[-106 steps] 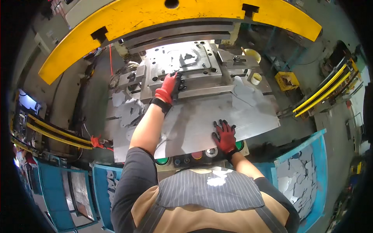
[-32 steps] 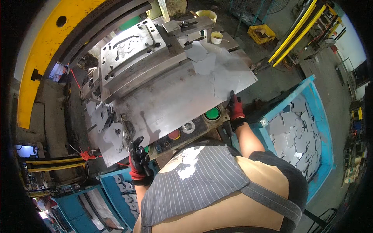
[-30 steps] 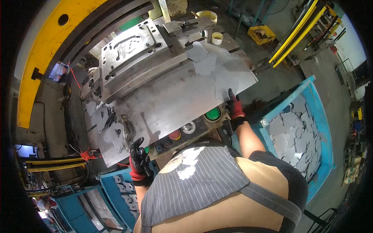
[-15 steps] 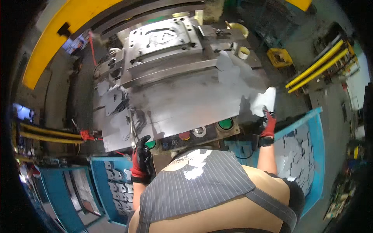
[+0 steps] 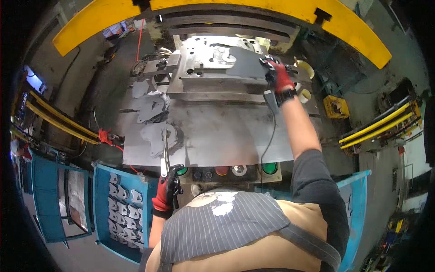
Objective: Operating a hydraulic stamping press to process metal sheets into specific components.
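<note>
My right hand (image 5: 277, 76), in a red and black glove, reaches far forward and grips the right edge of a flat grey sheet-metal blank (image 5: 247, 62). The blank lies over the right part of the pale metal die (image 5: 206, 54); whether it rests fully on it, I cannot tell. Close to the bench's front edge, my left hand (image 5: 169, 189), gloved alike, is closed round the near end of a slim metal tool (image 5: 166, 154), perhaps tongs. The tool's far end points at a cut grey metal part (image 5: 153, 136) on the left of the steel bench (image 5: 217, 131).
A yellow press guard (image 5: 253, 5) arches across the top. Green and red buttons, including a green button (image 5: 270, 168), line the front. A blue bin (image 5: 118, 170) with several cut parts stands left; another blue bin (image 5: 360, 199) stands right. A cable (image 5: 273, 124) crosses the bench.
My right hand has carried the grey blank from the bench's right side forward and left onto the die area. My left hand still holds the metal tool near the front edge. The view has turned.
</note>
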### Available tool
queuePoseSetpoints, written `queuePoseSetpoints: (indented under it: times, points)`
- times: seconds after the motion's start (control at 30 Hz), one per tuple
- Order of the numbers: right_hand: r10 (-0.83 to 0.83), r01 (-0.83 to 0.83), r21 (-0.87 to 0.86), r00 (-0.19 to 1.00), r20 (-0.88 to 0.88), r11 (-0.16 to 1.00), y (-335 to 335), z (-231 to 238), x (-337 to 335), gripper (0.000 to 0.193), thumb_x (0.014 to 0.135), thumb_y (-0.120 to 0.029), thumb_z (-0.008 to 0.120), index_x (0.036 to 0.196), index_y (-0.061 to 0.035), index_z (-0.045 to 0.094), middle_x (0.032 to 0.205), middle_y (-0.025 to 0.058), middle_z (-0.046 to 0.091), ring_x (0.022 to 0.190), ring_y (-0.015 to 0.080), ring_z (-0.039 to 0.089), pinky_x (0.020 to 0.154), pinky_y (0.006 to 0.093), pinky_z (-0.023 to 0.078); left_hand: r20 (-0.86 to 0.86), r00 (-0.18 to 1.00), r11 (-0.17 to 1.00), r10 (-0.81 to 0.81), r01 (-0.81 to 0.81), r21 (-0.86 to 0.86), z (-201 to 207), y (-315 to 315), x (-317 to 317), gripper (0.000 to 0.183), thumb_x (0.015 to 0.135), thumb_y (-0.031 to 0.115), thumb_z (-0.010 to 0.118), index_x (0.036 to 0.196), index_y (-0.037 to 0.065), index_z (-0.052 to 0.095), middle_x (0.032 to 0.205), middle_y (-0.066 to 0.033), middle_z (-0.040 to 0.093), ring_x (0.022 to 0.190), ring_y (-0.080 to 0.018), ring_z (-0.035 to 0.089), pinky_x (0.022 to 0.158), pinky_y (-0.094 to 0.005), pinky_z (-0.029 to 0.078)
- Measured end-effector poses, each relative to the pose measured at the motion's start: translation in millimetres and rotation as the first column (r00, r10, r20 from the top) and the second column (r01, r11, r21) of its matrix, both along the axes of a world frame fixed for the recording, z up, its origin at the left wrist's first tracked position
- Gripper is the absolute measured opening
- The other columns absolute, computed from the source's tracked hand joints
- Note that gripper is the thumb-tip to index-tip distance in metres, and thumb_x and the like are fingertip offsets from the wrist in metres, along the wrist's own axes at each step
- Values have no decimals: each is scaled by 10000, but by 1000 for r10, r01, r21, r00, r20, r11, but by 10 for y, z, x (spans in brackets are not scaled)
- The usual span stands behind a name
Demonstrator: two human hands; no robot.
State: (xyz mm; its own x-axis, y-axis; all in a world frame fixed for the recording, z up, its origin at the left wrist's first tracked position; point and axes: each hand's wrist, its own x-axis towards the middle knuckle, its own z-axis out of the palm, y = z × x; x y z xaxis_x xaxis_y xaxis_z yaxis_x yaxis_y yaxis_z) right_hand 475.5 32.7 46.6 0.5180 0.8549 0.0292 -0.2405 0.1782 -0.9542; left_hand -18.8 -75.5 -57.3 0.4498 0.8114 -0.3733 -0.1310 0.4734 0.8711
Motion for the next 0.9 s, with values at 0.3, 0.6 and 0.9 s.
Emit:
queuePoseSetpoints:
  times: [0.3, 0.6, 0.9]
  points:
    - [46, 385, -270, 500, 865, 882, 2220, -307, 572, 207, 625, -204, 677, 691, -17, 620, 691, 81, 620, 573, 166, 560, 517, 310, 422, -292, 951, 917, 103, 23, 398, -70, -316, -527, 330, 878, 150, 411, 1202, 104, 451, 621, 71, 338, 505, -23, 339, 443, -174, 312]
    - [322, 681, 10, -359, 876, 732, 1828, -98, -219, 343, 739, -310, 522, 928, -45, 628, 1013, 154, 591, 939, 290, 559, 788, 408, 407, 58, 935, 915, 350, -328, -234, -299, -208, -655, 333, 911, 245, 394, 1193, 76, 446, 647, 44, 420, 493, -51, 395, 430, -194, 347]
    - [322, 305, -350, 138, 936, 886, 1373, 47, -307, 694, 706, -613, 478, 1256, -192, 430, 1398, 217, 133, 1284, 363, 170, 1033, 458, 166, -322, 928, 863, 189, 0, 506, 258, 104, -172, 357, 857, 238, 481, 1156, 42, 479, 734, -1, 470, 595, -71, 413, 515, -210, 363]
